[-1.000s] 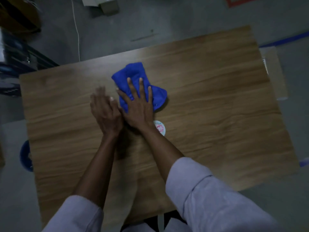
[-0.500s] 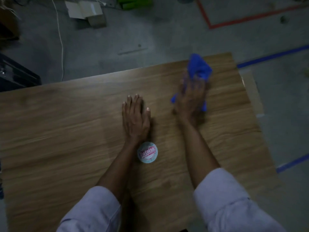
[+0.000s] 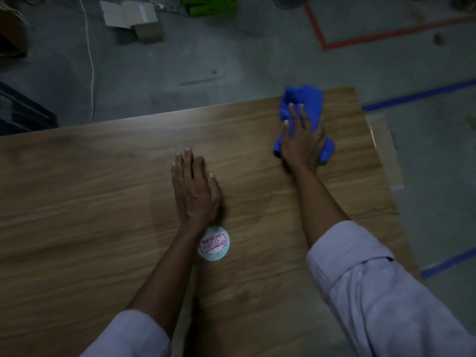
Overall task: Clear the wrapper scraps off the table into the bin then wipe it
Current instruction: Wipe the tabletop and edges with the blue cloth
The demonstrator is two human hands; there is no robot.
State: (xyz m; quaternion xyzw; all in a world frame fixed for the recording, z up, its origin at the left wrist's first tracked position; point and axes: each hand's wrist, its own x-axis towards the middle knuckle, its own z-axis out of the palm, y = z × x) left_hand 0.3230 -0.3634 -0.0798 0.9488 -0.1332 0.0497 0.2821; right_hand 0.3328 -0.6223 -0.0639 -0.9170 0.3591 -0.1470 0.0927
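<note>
- We see the blue cloth (image 3: 306, 99) bunched on the table (image 3: 77, 189), well beyond the round sticker (image 3: 214, 243) and to its right.
- The right hand (image 3: 301, 143) lies on top of the cloth, fingers straight, pressing rather than gripping; cloth shows past its fingertips and beside its wrist.
- The left hand (image 3: 194, 191) rests flat and released on the wood just beyond the sticker, its wrist at the sticker's edge.
</note>
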